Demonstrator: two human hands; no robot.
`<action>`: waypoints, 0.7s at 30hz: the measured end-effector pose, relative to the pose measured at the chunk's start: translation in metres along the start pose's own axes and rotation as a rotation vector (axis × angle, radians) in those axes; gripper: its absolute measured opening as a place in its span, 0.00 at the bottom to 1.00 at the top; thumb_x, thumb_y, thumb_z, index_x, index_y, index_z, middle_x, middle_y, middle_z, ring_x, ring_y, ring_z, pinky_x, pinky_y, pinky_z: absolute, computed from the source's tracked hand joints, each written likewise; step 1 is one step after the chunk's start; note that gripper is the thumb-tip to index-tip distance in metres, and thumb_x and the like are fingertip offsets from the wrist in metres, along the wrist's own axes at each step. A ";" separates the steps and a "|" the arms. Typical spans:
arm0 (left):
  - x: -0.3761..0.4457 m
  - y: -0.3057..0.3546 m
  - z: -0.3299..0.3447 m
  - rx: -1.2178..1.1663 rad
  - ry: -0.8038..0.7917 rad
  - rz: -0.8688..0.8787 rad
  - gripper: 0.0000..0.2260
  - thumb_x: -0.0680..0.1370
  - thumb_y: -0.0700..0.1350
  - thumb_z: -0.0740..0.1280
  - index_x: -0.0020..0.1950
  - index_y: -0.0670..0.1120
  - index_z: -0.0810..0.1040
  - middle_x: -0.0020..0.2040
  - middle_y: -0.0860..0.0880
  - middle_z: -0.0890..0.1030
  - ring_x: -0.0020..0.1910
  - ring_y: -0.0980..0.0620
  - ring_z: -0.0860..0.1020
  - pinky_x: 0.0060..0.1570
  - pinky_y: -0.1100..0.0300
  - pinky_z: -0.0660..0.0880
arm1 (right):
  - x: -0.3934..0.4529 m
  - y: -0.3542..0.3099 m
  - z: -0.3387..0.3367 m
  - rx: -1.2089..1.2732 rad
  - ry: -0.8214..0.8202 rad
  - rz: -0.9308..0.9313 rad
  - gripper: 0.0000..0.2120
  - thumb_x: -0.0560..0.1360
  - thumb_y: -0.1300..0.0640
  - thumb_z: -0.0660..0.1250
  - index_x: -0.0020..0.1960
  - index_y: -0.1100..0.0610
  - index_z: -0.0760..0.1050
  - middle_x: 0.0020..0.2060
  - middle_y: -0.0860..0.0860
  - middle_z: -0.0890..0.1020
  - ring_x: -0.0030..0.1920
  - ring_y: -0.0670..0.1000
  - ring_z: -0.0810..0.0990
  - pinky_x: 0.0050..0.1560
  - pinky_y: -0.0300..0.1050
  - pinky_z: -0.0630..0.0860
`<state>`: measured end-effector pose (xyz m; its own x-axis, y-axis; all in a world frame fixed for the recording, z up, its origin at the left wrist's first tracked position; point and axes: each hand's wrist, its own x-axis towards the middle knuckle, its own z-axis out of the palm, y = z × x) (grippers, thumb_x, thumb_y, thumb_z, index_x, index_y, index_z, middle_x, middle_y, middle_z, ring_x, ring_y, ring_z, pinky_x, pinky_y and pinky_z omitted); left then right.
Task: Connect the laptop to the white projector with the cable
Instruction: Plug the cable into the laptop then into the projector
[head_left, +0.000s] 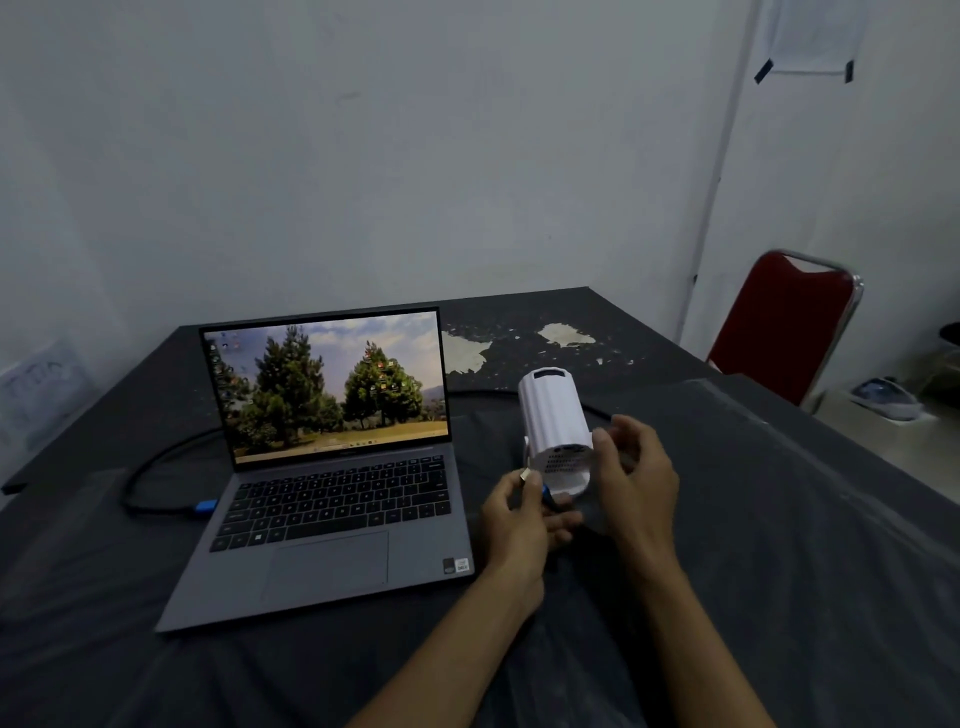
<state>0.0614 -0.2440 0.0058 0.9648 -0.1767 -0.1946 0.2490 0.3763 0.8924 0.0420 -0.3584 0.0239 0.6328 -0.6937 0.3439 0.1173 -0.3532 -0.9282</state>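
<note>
An open grey laptop (332, 499) with a tree wallpaper sits on the dark table (779, 519). A black cable (156, 467) with a blue plug (205, 506) meets the laptop's left edge and runs behind the screen towards the right. The white cylindrical projector (553, 415) stands right of the laptop, its vented rear facing me. My left hand (519, 525) pinches the cable's other plug, metal tip up, just left of the projector's rear. My right hand (636, 483) touches the projector's right side, fingers curled.
A red chair (779, 327) stands beyond the table's right edge. Worn pale patches (563, 335) mark the tabletop behind the projector. A wall rises close behind the table. A dark object (13, 488) lies at the table's left edge.
</note>
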 end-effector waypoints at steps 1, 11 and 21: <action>0.001 -0.002 0.003 -0.034 -0.005 -0.005 0.08 0.84 0.46 0.64 0.57 0.44 0.80 0.42 0.40 0.86 0.32 0.49 0.84 0.28 0.60 0.78 | 0.010 0.000 0.000 -0.011 -0.036 0.024 0.18 0.81 0.50 0.71 0.69 0.53 0.77 0.60 0.52 0.84 0.60 0.51 0.83 0.64 0.56 0.81; 0.009 -0.029 0.009 0.082 -0.008 0.193 0.11 0.85 0.41 0.61 0.50 0.40 0.82 0.37 0.43 0.83 0.28 0.54 0.77 0.29 0.62 0.73 | 0.069 0.021 0.029 0.087 -0.424 0.215 0.28 0.74 0.39 0.74 0.69 0.52 0.78 0.62 0.50 0.85 0.57 0.50 0.86 0.56 0.52 0.84; 0.010 -0.028 0.005 0.182 -0.109 0.229 0.17 0.85 0.44 0.61 0.46 0.32 0.79 0.32 0.44 0.74 0.24 0.57 0.63 0.24 0.66 0.62 | 0.077 0.037 0.032 0.205 -0.394 0.315 0.31 0.67 0.40 0.81 0.64 0.54 0.81 0.54 0.51 0.89 0.47 0.49 0.91 0.46 0.49 0.87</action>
<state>0.0640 -0.2611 -0.0188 0.9768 -0.2066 0.0562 -0.0027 0.2508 0.9680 0.1196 -0.4045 0.0109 0.8958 -0.4445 0.0021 -0.0023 -0.0094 -1.0000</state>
